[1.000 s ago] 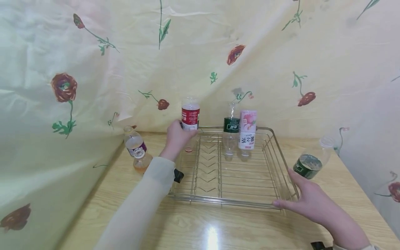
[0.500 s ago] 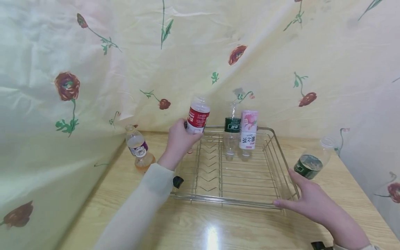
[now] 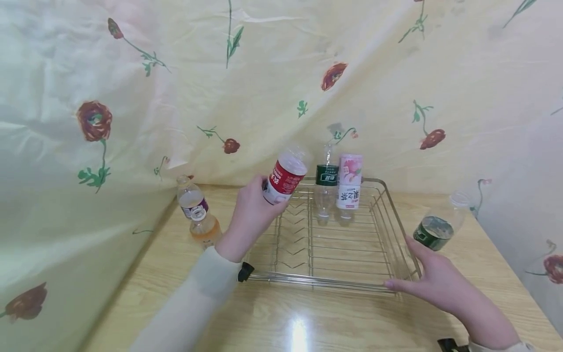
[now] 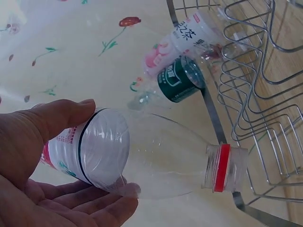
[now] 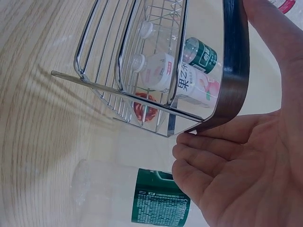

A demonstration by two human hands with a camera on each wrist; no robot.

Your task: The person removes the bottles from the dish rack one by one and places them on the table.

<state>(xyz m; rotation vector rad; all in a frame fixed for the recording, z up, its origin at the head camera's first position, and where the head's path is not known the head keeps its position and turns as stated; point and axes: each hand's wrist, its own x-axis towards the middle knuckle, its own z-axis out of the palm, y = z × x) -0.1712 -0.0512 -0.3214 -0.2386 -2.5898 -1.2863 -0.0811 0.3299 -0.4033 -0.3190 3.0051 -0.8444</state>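
My left hand [image 3: 252,215] grips a clear plastic bottle [image 3: 286,178] with a red and white label, above the left part of the wire dish rack [image 3: 334,282]. The bottle is tilted and upside down; in the left wrist view its open neck [image 4: 225,168], with a red ring, points towards the rack. My right hand [image 3: 444,286] holds the rack's front right corner, thumb at the front rim and fingers along the right side. Inside the rack at the back, a green-labelled bottle [image 3: 327,176] and a pink and white bottle [image 3: 350,181] lean side by side, necks down.
Right of the rack, next to my right hand, is another green-labelled bottle [image 3: 435,233]. On the left stand a purple-labelled bottle [image 3: 190,198] and a small bottle with orange on it [image 3: 205,231]. A flowered cloth [image 3: 272,88] hangs behind the wooden table [image 3: 264,322].
The red-labelled bottle has moved right and tilted, its base swinging to the right, with my left hand still gripping it. My right hand stays at the rack's corner.
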